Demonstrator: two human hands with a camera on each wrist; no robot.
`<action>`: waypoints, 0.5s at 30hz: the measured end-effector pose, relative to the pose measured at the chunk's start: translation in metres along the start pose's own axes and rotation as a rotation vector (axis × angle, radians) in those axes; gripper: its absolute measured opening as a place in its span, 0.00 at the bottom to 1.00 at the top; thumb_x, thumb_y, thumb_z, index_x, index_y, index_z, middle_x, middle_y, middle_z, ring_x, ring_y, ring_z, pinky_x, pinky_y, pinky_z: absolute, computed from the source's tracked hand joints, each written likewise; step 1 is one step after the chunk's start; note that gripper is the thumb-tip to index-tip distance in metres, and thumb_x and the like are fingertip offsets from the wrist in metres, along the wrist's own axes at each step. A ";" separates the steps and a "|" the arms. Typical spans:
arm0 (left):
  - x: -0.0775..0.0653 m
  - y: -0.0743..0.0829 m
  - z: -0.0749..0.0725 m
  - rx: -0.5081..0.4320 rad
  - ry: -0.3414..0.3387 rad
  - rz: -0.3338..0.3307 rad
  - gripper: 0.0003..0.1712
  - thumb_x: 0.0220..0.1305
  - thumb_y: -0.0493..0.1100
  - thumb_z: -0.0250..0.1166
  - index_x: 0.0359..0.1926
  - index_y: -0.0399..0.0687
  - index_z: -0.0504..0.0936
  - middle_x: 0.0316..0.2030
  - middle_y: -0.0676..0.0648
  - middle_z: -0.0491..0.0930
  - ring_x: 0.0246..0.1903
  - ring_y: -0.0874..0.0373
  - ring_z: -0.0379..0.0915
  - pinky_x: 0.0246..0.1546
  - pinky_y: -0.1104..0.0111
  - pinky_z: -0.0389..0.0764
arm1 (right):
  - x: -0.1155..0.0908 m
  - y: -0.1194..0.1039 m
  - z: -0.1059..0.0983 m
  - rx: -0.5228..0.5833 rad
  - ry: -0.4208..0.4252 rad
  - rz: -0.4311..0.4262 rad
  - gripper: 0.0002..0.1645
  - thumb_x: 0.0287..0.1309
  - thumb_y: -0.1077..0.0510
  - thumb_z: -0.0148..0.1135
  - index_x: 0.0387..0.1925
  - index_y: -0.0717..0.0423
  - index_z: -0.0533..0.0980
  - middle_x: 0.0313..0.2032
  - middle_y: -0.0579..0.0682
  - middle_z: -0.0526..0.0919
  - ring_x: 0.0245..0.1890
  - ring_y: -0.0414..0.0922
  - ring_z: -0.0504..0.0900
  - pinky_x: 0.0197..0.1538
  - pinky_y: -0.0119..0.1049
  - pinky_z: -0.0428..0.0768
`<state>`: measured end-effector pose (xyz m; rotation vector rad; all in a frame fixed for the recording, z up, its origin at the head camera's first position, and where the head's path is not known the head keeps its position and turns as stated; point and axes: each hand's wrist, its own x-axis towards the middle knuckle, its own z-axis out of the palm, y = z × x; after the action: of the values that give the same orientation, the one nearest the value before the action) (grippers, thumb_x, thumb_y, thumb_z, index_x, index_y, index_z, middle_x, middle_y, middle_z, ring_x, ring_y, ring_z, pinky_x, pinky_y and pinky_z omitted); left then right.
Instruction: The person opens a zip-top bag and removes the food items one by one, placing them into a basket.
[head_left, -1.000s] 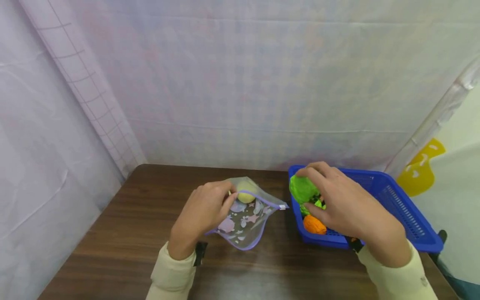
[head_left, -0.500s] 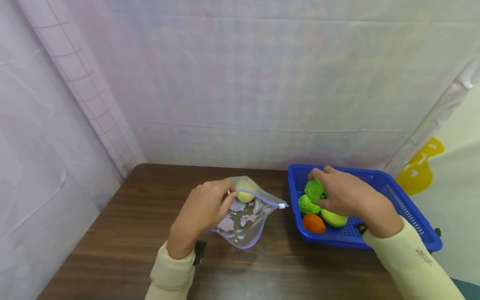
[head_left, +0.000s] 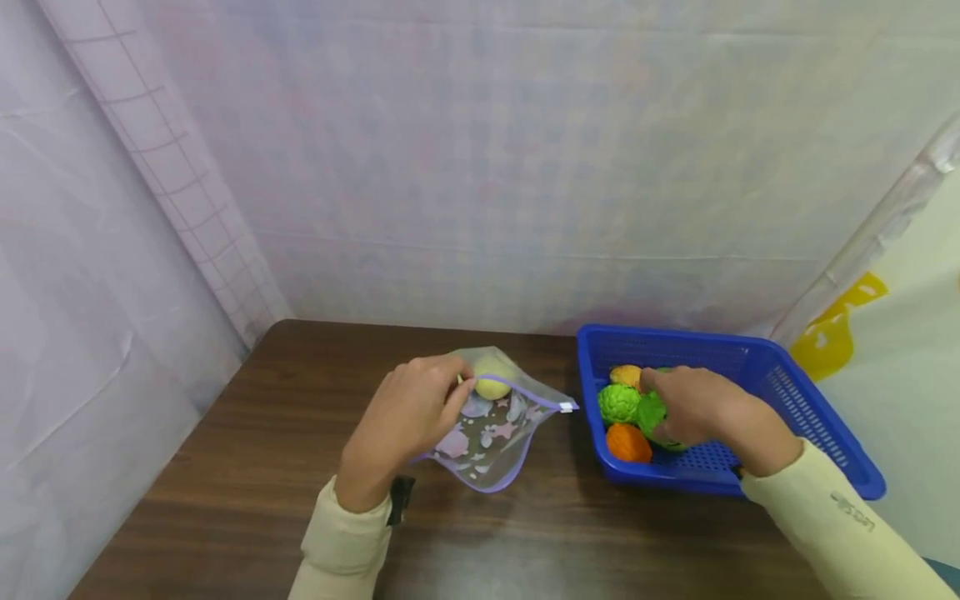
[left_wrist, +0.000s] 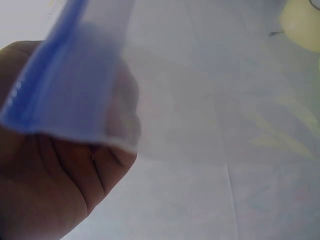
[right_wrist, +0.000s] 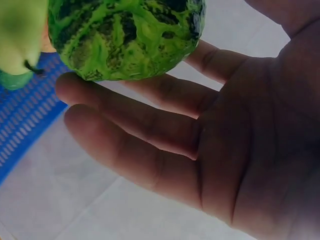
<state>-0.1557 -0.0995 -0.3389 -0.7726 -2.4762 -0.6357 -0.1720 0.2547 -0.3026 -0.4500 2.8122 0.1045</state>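
Observation:
My left hand [head_left: 408, 412] pinches the upper left edge of a clear zip bag [head_left: 483, 467] with purple trim, printed with pale shapes. Inside the bag lies a pale yellow fruit [head_left: 492, 385]; a stem shows on it in the left wrist view. Over the blue basket [head_left: 693, 477], my right hand [head_left: 697, 408] holds a rounded green vegetable [right_wrist: 125, 40] with dark mottling, fingers under one side and thumb opposite. Near it in the basket are a bumpy green vegetable [head_left: 619, 403], an orange one [head_left: 628, 443] and a yellow-orange one [head_left: 626, 376]. My right hand hides part of the contents.
The brown wooden table [head_left: 247, 433] carries the bag and the basket. Behind it hangs a pale curtain [head_left: 480, 183]. A yellow shape [head_left: 828, 342] shows at the right, beyond the basket. A yellow-green fruit [right_wrist: 20, 37] with a stem appears in the right wrist view.
My right hand has carried the green vegetable from the basket's left rim rightward and lower into the basket. The left hand and the bag have stayed nearly still.

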 end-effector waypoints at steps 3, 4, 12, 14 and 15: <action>0.000 0.001 -0.001 0.002 -0.005 -0.001 0.04 0.66 0.42 0.67 0.34 0.48 0.83 0.25 0.55 0.79 0.23 0.63 0.70 0.25 0.66 0.75 | 0.002 0.005 0.006 0.003 -0.008 0.002 0.33 0.48 0.54 0.76 0.56 0.55 0.74 0.41 0.55 0.82 0.36 0.51 0.76 0.39 0.49 0.76; 0.000 0.001 -0.001 0.002 -0.005 -0.002 0.03 0.66 0.42 0.67 0.35 0.48 0.83 0.25 0.55 0.79 0.23 0.63 0.70 0.24 0.66 0.75 | 0.002 0.006 0.008 0.001 -0.006 0.000 0.34 0.47 0.54 0.76 0.56 0.56 0.74 0.42 0.56 0.82 0.36 0.52 0.77 0.39 0.49 0.77; 0.001 0.002 0.000 0.001 -0.006 0.003 0.03 0.66 0.42 0.67 0.35 0.48 0.84 0.25 0.55 0.79 0.23 0.63 0.71 0.25 0.65 0.76 | 0.005 0.012 0.020 -0.026 -0.025 0.026 0.39 0.46 0.54 0.76 0.61 0.60 0.74 0.46 0.60 0.83 0.39 0.56 0.81 0.43 0.54 0.80; 0.001 0.003 0.000 -0.001 -0.011 -0.001 0.04 0.66 0.42 0.67 0.35 0.48 0.84 0.25 0.54 0.80 0.23 0.63 0.71 0.25 0.65 0.76 | 0.005 0.013 0.021 -0.027 -0.041 0.033 0.41 0.47 0.54 0.76 0.63 0.61 0.72 0.49 0.63 0.83 0.42 0.59 0.81 0.46 0.57 0.80; 0.000 0.003 0.000 -0.002 -0.014 -0.002 0.04 0.66 0.42 0.67 0.35 0.48 0.84 0.25 0.54 0.80 0.23 0.63 0.71 0.25 0.65 0.76 | 0.006 0.014 0.021 -0.024 -0.051 0.038 0.41 0.48 0.54 0.76 0.63 0.61 0.72 0.50 0.64 0.82 0.43 0.59 0.81 0.47 0.57 0.80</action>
<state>-0.1544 -0.0971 -0.3380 -0.7783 -2.4898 -0.6361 -0.1757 0.2687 -0.3241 -0.3932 2.7727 0.1553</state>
